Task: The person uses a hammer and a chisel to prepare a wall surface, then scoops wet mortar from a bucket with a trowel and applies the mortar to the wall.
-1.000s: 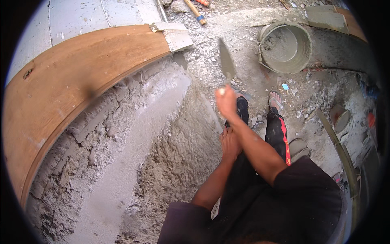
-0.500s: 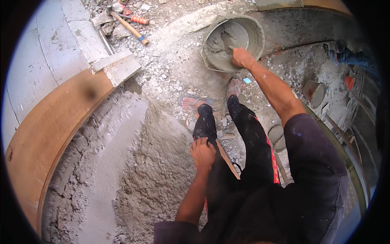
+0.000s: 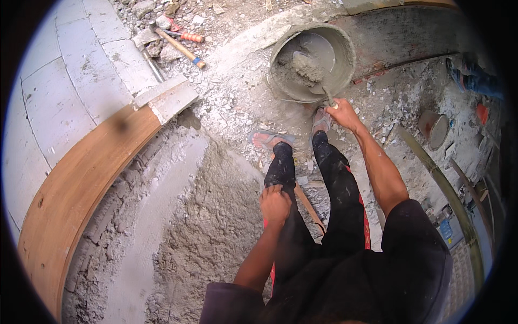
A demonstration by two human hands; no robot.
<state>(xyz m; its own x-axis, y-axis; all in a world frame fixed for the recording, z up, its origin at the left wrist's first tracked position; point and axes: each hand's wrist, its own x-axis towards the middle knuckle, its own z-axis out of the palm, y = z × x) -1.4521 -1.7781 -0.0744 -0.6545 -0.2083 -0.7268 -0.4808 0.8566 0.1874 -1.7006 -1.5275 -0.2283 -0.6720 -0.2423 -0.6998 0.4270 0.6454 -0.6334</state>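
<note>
My right hand (image 3: 342, 114) is closed around the handle of a trowel (image 3: 328, 96). Its shank slants over the near rim of a round bucket (image 3: 349, 59), and the blade is hidden under a heap of wet grey mortar (image 3: 308, 68). More mortar, soupy and smooth, lies inside the bucket around that heap. My left hand (image 3: 276, 205) rests on my left knee with its fingers laid over the dark trouser leg, holding nothing. Left of that leg spreads a rough bed of mortar (image 3: 210, 216) with a smoother strip along it.
A curved wooden board (image 3: 81, 200) edges the mortar bed at left. A hammer (image 3: 183, 49) and a red-handled tool (image 3: 191, 37) lie on rubble at the far left. To the right are a small bucket (image 3: 434, 131), a bamboo pole (image 3: 448, 189) and another person's leg (image 3: 477, 81).
My right hand has drawn back from inside the bucket to its near rim, bringing the trowel with mortar heaped on it. My left hand stays on the knee. The view has shifted slightly.
</note>
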